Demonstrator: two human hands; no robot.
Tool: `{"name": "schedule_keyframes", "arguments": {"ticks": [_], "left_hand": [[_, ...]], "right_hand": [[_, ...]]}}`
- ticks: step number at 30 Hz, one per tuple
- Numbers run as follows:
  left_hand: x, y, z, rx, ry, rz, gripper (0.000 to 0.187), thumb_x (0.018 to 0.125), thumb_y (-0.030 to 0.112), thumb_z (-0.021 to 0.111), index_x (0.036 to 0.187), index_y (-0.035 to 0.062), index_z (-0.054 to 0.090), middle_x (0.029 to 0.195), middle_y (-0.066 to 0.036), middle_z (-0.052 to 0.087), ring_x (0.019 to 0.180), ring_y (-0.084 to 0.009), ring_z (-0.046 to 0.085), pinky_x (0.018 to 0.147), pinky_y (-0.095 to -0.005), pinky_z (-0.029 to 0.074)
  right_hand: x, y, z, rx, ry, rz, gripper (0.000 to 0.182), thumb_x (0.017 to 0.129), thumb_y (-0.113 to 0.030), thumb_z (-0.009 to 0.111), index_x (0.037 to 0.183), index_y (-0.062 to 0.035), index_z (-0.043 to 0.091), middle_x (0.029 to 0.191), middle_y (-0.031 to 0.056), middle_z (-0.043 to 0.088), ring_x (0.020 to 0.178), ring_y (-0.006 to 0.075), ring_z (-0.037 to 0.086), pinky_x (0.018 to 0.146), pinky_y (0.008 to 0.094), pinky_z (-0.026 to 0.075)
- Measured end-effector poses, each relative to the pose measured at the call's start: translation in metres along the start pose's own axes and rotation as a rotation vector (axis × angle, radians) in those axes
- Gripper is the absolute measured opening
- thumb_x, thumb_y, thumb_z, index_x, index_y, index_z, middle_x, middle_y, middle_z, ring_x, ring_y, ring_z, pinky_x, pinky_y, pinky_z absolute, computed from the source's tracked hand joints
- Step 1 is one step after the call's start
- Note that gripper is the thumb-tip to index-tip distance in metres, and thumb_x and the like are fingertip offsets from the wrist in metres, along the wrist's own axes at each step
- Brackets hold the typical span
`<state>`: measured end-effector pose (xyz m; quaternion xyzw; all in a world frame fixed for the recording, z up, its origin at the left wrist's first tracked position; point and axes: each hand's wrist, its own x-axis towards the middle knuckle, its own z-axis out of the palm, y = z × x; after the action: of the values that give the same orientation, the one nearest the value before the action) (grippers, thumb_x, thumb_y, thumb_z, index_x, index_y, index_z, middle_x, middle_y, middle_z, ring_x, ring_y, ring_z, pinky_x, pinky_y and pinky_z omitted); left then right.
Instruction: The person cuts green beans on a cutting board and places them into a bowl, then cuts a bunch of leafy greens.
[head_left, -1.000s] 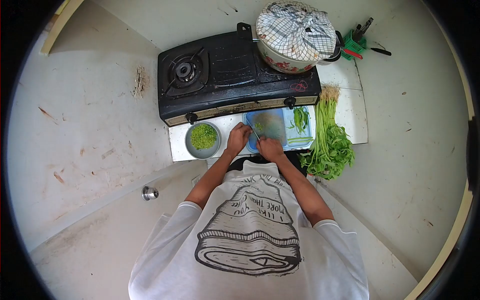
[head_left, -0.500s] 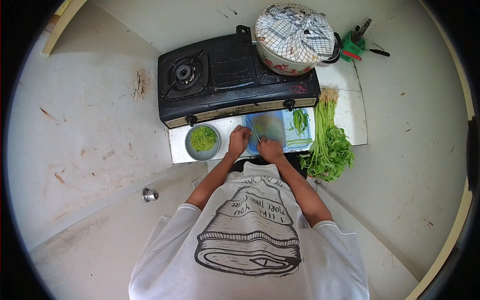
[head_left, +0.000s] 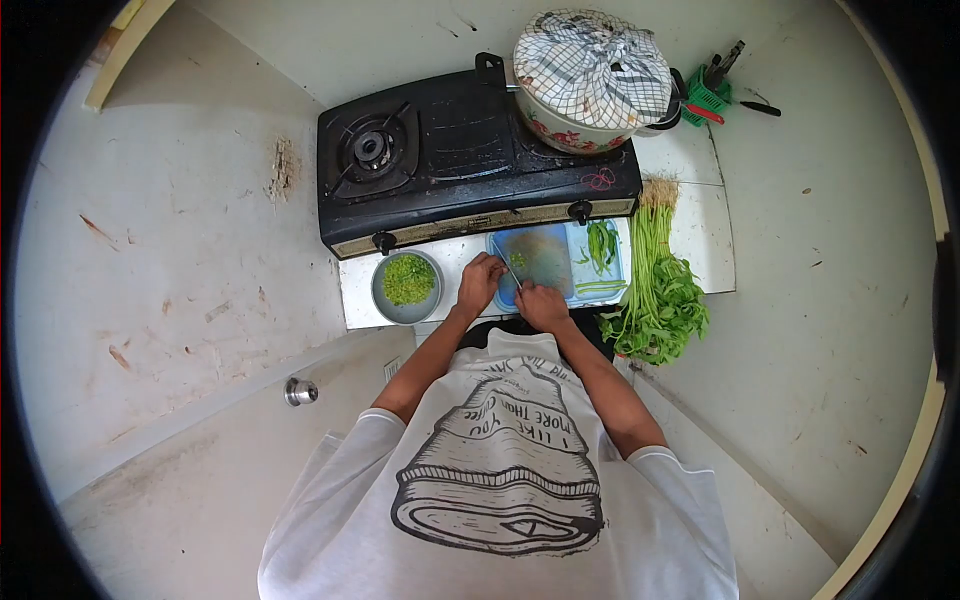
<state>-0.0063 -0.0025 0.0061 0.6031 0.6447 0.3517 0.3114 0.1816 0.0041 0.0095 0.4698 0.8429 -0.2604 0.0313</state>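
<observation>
Knife over a cutting board: it is at the centre of the view I follow remotely through the head camera. Largest first, a black two-burner gas stove runs along the back of a white counter, and a flowered pot topped with checked cloth stands on its right side. Right of the stove's front lies a long bunch of leafy green stems, roots toward the back. The blue cutting board rests before the stove; a grey bowl of finely chopped greens is to its left. Over the last second I notice almost no change: both hands have kept to the same spot on the board, so I judge the cutting is still under way there. The right hand has its fingers wrapped around the knife's handle; the left hand has its fingers bunched near the blade, and I cannot tell whether they pinch anything. What look like green chillies and thin green stalks lie on the board's right. Small green pieces lie beside the blade, which looks narrow, pale and slanted.
</observation>
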Motion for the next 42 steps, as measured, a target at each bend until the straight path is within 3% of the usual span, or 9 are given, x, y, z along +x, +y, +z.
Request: {"name": "schedule_keyframes", "arguments": {"ticks": [2,8,23,26,29,42], "left_hand": [[-0.002,0.001,0.0,-0.055,-0.009,-0.021,0.008,0.084,-0.002,0.07,0.092,-0.0014,0.07,0.088,-0.018,0.066,0.077,-0.0356,0.068,0.073,-0.0427,0.055],[-0.003,0.006,-0.004,-0.037,-0.024,-0.049,0.01,0.084,-0.002,0.07,0.094,-0.0007,0.072,0.088,-0.018,0.066,0.079,-0.0343,0.069,0.073,-0.0419,0.056],[-0.002,-0.004,0.0,-0.002,-0.024,-0.008,0.013,0.084,-0.003,0.065,0.093,0.0015,0.073,0.087,-0.016,0.068,0.079,-0.0302,0.071,0.074,-0.0387,0.057],[0.004,-0.002,-0.004,0.052,-0.058,0.083,0.011,0.082,-0.005,0.067,0.09,0.0003,0.072,0.085,-0.017,0.065,0.076,-0.0342,0.068,0.07,-0.0419,0.055],[0.005,0.002,-0.004,-0.014,-0.055,0.01,0.012,0.08,-0.005,0.066,0.09,0.0006,0.072,0.085,-0.017,0.065,0.074,-0.0343,0.067,0.069,-0.042,0.055],[0.004,0.004,-0.004,-0.013,-0.049,0.021,0.013,0.081,-0.005,0.064,0.09,-0.0002,0.072,0.083,-0.018,0.066,0.072,-0.0319,0.068,0.069,-0.0404,0.055]], "right_hand": [[0.0,0.001,0.0,0.007,0.003,0.0,0.032,0.099,-0.029,0.052,0.093,0.0008,0.06,0.074,0.0241,0.071,0.071,0.0402,0.073,0.07,0.0515,0.059],[0.002,0.004,0.005,0.03,-0.001,-0.007,0.036,0.102,-0.032,0.049,0.097,0.0022,0.06,0.077,0.0249,0.072,0.072,0.0424,0.072,0.07,0.0538,0.058],[-0.001,0.003,-0.006,0.007,-0.066,0.054,0.036,0.099,-0.031,0.051,0.096,0.0018,0.066,0.082,0.0242,0.074,0.079,0.0393,0.075,0.077,0.0496,0.059],[0.007,0.001,-0.004,0.024,-0.026,0.058,0.038,0.1,-0.032,0.05,0.096,0.0022,0.066,0.081,0.0249,0.073,0.078,0.0401,0.074,0.076,0.0508,0.059],[0.002,-0.003,-0.012,0.053,0.011,0.058,0.039,0.102,-0.035,0.05,0.097,0.0019,0.062,0.077,0.026,0.071,0.074,0.0446,0.072,0.073,0.0542,0.058],[0.009,-0.003,0.005,0.095,0.004,0.053,0.038,0.103,-0.033,0.049,0.099,0.0024,0.061,0.077,0.027,0.071,0.075,0.044,0.072,0.071,0.0539,0.058]]}}
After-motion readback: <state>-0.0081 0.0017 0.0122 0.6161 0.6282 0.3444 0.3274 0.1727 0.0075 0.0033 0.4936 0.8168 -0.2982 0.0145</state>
